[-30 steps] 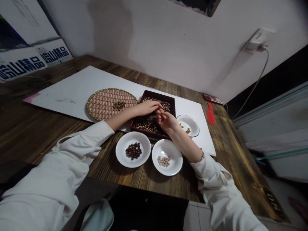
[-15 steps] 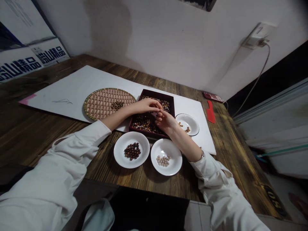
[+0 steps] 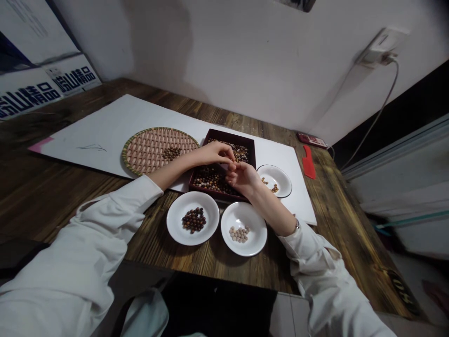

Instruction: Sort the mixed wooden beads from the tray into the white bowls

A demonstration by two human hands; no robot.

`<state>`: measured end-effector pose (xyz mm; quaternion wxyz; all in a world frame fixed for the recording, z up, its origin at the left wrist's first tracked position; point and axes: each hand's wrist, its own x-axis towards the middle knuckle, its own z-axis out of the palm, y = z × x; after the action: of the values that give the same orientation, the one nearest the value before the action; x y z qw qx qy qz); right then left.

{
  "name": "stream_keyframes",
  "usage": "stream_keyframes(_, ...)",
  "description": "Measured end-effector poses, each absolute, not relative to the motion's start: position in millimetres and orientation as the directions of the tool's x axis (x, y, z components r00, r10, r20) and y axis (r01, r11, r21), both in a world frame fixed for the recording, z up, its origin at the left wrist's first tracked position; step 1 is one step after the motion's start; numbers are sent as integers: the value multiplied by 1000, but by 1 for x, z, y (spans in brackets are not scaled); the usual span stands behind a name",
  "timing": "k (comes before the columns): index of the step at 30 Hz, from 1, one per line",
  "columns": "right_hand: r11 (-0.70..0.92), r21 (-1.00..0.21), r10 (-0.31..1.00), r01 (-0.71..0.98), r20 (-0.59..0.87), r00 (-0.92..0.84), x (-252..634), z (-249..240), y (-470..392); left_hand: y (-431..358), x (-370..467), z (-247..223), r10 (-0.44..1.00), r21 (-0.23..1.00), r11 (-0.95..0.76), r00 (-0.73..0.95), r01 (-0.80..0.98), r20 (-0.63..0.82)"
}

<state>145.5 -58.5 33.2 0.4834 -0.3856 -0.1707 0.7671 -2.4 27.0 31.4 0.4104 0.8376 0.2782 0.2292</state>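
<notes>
Over a dark red box [image 3: 251, 146] of mixed beads [image 3: 213, 179], my two hands meet at the fingertips. My left hand [image 3: 216, 153] has its thumb and fingers pinched together, palm down; what they hold, if anything, is too small to make out. My right hand [image 3: 243, 178] is turned palm up with its fingers curled in against the left fingertips, and its contents are hidden. Just in front of the box are a white bowl [image 3: 175, 225] of dark brown beads [image 3: 194, 220] and a white bowl [image 3: 244, 249] of pale beads [image 3: 239, 233].
A round woven tray [image 3: 143, 145] with brownish beads [image 3: 171, 153] lies left of the box. Right of it stands a white bowl [image 3: 284, 180] with a few yellowish beads [image 3: 274, 188]. A red scraper-like tool [image 3: 308, 164] and a phone [image 3: 311, 140] lie further right, beyond the white board [image 3: 105, 121].
The view has shifted very slightly. My hands keep nearly the same place over the box, fingertips still together, with the right fingers slightly moved.
</notes>
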Motion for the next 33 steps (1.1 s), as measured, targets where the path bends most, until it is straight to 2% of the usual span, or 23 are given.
stream_keyframes(9, -477, -638, 876, -604, -398, -272, 147, 30, -57, 25, -3, 30, 671, 864, -454, 723, 220, 168)
stream_keyframes(17, -487, -647, 872, -586, -400, -283, 148, 30, -58, 23, -2, 31, 674, 808, -515, 718, 287, 174)
stream_keyframes(23, -482, -649, 872, -589, -419, -251, 145, 32, -58, 26, 0, 27, 684, 814, -503, 709, 290, 170)
stream_keyframes(28, -483, -644, 872, -593, -416, -258, 146, 31, -58, 32, 0, 22, 744, 742, -556, 622, 376, 242)
stream_keyframes(33, -485, -644, 869, -591, -430, -243, 145, 32, -59, 28, 2, 22, 762, 579, -623, 576, 525, 297)
